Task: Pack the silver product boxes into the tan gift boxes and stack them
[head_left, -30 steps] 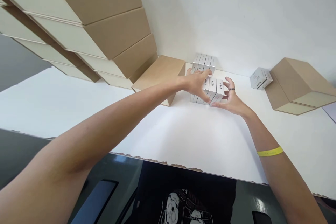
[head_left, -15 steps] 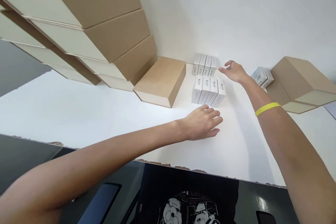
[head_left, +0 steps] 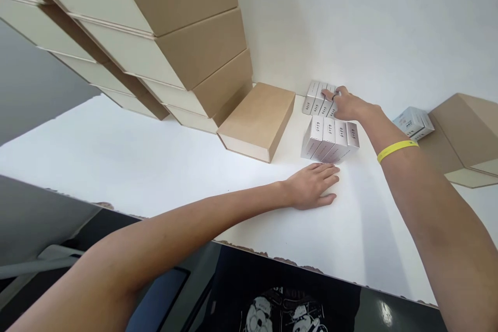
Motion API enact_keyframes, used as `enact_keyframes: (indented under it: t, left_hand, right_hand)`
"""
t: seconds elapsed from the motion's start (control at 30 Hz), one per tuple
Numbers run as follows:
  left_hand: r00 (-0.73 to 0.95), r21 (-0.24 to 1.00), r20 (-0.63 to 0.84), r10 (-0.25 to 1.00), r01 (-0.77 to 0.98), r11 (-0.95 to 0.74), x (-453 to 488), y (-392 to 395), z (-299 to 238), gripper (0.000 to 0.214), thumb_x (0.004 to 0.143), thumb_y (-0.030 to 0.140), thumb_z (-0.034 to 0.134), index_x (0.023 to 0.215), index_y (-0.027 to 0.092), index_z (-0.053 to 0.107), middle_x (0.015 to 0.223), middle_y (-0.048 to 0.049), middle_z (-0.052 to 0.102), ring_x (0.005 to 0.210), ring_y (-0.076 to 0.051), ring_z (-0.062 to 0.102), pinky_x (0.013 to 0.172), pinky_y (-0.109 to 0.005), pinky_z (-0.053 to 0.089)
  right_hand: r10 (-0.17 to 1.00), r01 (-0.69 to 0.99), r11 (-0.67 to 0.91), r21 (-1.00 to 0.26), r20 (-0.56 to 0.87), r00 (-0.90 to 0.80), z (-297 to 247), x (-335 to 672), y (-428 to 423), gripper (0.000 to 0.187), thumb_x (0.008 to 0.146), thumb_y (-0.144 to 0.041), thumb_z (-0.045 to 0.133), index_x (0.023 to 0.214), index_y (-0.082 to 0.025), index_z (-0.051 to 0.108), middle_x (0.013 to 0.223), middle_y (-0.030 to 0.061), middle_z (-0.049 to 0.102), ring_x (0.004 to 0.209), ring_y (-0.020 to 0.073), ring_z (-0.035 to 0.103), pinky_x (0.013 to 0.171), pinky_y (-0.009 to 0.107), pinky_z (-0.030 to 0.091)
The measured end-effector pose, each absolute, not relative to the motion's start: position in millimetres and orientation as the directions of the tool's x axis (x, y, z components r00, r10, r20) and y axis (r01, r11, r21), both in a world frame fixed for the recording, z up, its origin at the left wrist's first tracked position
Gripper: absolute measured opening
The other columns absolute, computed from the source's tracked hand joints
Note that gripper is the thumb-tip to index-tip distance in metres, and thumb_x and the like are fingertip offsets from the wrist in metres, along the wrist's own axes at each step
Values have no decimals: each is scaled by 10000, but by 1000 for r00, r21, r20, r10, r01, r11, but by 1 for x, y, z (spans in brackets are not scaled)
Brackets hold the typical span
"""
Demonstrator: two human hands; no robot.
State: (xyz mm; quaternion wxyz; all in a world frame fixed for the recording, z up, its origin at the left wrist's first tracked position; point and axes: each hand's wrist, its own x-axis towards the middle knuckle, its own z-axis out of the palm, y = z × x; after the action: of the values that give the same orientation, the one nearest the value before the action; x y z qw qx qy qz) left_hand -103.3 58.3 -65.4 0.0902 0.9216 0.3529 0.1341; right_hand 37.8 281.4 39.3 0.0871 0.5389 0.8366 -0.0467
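Observation:
Two rows of small white printed boxes stand on the white table, a back row [head_left: 313,101] by the wall and a front row [head_left: 324,142] nearer me. My right hand [head_left: 348,105], wearing a ring and a yellow wristband, closes over the right end of the back row. One finger reaches across the box tops, the thumb lies low at the near side, and the end box is partly hidden. My left hand [head_left: 311,187] rests flat on the table with fingers spread, just in front of the front row. Its fingertips lie close to those boxes.
A flat brown carton [head_left: 259,119] lies left of the rows, beside a tall stack of brown and cream cartons [head_left: 202,41]. To the right, more small boxes [head_left: 414,123] stand against an angled brown carton [head_left: 462,129]. The table's front edge [head_left: 280,259] is chipped.
My right hand has moved left onto the end of the back row. My left hand has flattened against the table. The whole view has shifted slightly.

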Motion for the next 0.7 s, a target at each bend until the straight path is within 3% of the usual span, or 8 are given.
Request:
enact_keyframes:
  t: [0.1,0.23,0.7]
  left_hand:
    - [710,282,211,672,614,-737,-103,57,-67,402,1049,385,530,1339,120,621,1617,-170,517,1524,-307,477,1280,-469,387]
    - [704,292,238,669,605,-741,-103,56,-68,382,1049,356,527,1311,100,634,1591,-182,544,1509,-316,498,1278,-472,406]
    - [684,306,289,670,597,-741,-104,54,-73,334,1037,347,541,1266,129,649,1566,-178,572,1504,-316,510,1266,-496,437]
  right_hand:
    - [906,922,387,21,-194,-376,40,36,279,912,881,-343,640,1658,-507,193,1663,119,264,1251,421,575,955,723,532]
    - [908,922,387,2,-178,-380,39,38,279,874,883,-370,663,1646,-448,245,1647,120,278,1202,393,595,973,672,542]
    - [919,930,367,-8,-150,-364,38,43,267,801,913,-335,620,1637,-390,282,1663,124,263,1059,299,673,947,517,590]
